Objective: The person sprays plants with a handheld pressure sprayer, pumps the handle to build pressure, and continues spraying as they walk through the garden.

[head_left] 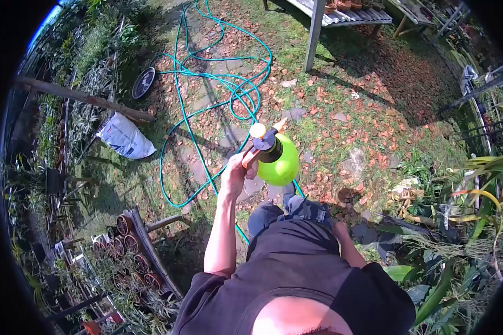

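Note:
My left hand (236, 174) is closed around the handle of a pump sprayer (279, 163), held out in front of my body. The sprayer has a bright yellow-green round tank, a dark head and a pale knob on top. An orange tip points away from me. Low at my right side hangs my right hand (340, 228), beside my trousers. Its fingers are too small and partly hidden to make out, and nothing shows in it.
A green hose (191, 139) lies in loops on the ground ahead. To the left are a white sack (126, 137), a round dish (143, 83) and a rack of pots (131, 244). A wooden post (314, 36) supports a bench at upper right; leafy plants (478, 223) crowd the right.

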The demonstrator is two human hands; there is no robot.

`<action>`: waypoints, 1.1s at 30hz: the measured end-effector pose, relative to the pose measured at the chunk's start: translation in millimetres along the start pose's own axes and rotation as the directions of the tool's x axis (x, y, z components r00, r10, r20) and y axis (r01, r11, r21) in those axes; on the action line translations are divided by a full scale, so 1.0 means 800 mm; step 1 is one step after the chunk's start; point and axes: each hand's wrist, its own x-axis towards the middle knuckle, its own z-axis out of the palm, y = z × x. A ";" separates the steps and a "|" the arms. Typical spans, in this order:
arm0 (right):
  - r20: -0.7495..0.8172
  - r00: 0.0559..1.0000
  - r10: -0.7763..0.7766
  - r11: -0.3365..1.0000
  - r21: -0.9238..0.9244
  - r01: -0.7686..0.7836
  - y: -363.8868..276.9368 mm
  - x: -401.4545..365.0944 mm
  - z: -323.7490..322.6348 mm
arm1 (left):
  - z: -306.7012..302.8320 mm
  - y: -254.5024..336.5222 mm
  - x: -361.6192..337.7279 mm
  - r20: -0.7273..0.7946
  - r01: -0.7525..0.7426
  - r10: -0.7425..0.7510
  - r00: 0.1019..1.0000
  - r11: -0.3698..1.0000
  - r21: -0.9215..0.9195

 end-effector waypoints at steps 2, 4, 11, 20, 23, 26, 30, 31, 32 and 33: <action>0.044 0.991 0.128 0.952 -0.285 -0.110 -0.042 0.104 0.007 | -0.009 0.029 0.029 -0.044 -0.019 0.017 0.999 0.999 -0.035; 0.086 0.986 0.141 0.989 0.026 -0.144 -0.231 0.040 0.020 | -0.028 0.043 0.055 -0.123 -0.051 0.047 0.991 0.998 -0.028; 0.128 0.991 -0.041 0.998 0.048 0.035 -0.487 0.102 0.089 | -0.135 0.091 0.149 -0.142 -0.146 0.144 0.979 0.989 -0.006; 0.132 0.985 0.110 0.991 -0.095 -0.098 -0.535 0.160 0.246 | -0.319 0.170 0.272 -0.260 -0.120 0.142 0.955 0.988 0.100; 0.145 0.989 0.029 0.945 -0.328 0.021 -0.551 0.176 0.296 | -0.374 0.200 0.304 -0.358 -0.107 0.175 0.917 0.974 0.201; 0.117 0.993 -0.023 0.850 -0.521 0.081 -0.586 0.192 0.329 | -0.421 0.231 0.335 -0.486 -0.029 0.132 0.864 0.977 0.213; 0.090 0.995 -0.042 0.717 -0.691 0.093 -0.636 0.251 0.372 | -0.516 0.245 0.388 -0.556 -0.073 0.178 0.812 0.976 0.207; 0.091 0.994 -0.058 0.680 -0.726 0.106 -0.658 0.272 0.385 | -0.533 0.251 0.400 -0.598 -0.048 0.170 0.783 0.976 0.214; 0.099 0.992 -0.079 0.639 -0.758 0.127 -0.685 0.297 0.402 | -0.554 0.260 0.421 -0.636 -0.032 0.173 0.752 0.973 0.227; 0.105 0.989 -0.106 0.595 -0.790 0.148 -0.714 0.322 0.418 | -0.576 0.268 0.438 -0.654 -0.014 0.158 0.740 0.976 0.219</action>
